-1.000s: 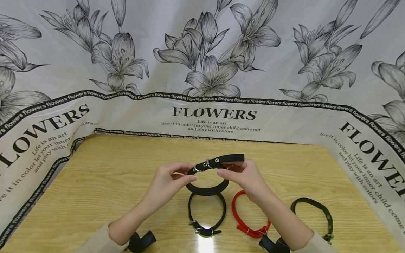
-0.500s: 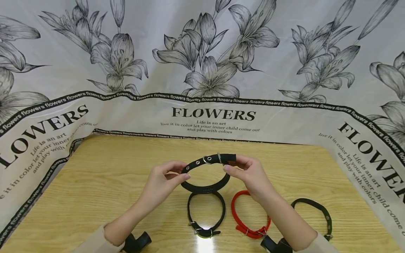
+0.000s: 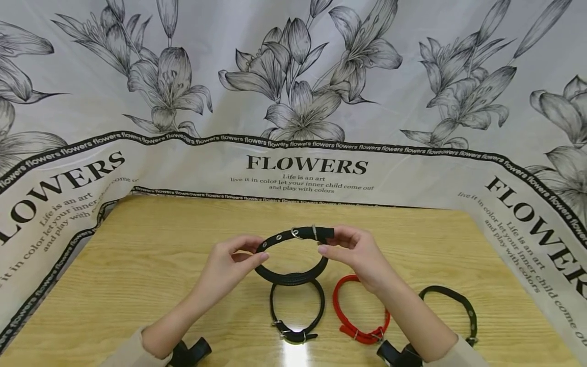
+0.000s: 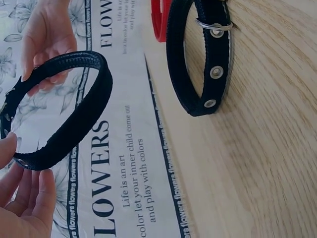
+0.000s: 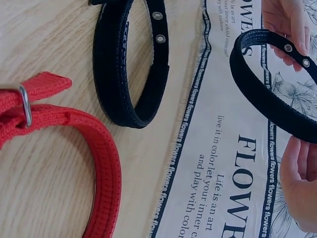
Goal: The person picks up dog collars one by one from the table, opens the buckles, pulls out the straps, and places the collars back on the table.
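Observation:
A black collar, fastened into a ring, is held up above the table between my two hands. My left hand pinches its left side between thumb and fingers. With thumb and fingers, my right hand grips it on the right, near the strap's end. Metal eyelets, a D-ring and a metal loop show along the strap's top. In the left wrist view, the fingers of my left hand press around the collar's band. The right wrist view shows the band resting at my right hand.
On the wooden table lie a buckled black collar, a red collar and another dark collar partly behind my right forearm. Black wrist devices show near both sleeves. A flower-printed cloth stands behind the table.
The D-ring and metal loop have shifted along the strap toward its free end, leaving a shorter tail and a wider ring. Both hands and the collar have drifted slightly left.

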### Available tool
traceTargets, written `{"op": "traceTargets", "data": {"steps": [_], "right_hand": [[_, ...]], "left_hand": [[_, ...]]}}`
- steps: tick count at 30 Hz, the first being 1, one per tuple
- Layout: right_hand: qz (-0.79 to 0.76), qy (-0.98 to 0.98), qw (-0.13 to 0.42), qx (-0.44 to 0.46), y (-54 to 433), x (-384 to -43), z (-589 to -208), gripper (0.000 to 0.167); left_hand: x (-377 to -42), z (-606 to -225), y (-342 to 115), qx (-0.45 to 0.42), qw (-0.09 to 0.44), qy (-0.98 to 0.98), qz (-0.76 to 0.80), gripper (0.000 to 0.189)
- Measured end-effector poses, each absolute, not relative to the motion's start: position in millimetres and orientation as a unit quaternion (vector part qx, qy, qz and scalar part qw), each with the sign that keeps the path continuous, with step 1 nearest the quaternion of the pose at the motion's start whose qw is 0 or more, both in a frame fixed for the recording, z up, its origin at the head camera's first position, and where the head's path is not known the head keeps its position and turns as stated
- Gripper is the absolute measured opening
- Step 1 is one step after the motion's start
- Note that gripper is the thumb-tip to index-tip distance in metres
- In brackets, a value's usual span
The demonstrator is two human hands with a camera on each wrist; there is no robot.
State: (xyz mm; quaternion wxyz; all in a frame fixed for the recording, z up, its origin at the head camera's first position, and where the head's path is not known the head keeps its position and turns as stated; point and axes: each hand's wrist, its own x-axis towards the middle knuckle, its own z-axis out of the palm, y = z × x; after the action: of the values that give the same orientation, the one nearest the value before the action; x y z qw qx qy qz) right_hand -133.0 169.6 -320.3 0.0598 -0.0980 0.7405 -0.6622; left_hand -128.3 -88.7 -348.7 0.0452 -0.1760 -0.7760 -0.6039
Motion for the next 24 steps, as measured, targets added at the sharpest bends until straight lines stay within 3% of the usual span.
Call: {"op": "traceTargets", "data": {"steps": [13, 24], "right_hand": [[-0.64, 0.76, 0.059, -0.093, 167.3, -130.2, -324.1, 0.029], [-0.618, 0.779, 0.05, -0.099, 159.8, -129.9, -328.8, 0.027]], "left_hand": [[-132.0, -341.6, -80.0, -0.204, 0.049, -0.805, -0.556, 0.024], [-131.4, -334.4, -72.5, -0.246, 0.089, -0.836, -0.482, 0.029]]}}
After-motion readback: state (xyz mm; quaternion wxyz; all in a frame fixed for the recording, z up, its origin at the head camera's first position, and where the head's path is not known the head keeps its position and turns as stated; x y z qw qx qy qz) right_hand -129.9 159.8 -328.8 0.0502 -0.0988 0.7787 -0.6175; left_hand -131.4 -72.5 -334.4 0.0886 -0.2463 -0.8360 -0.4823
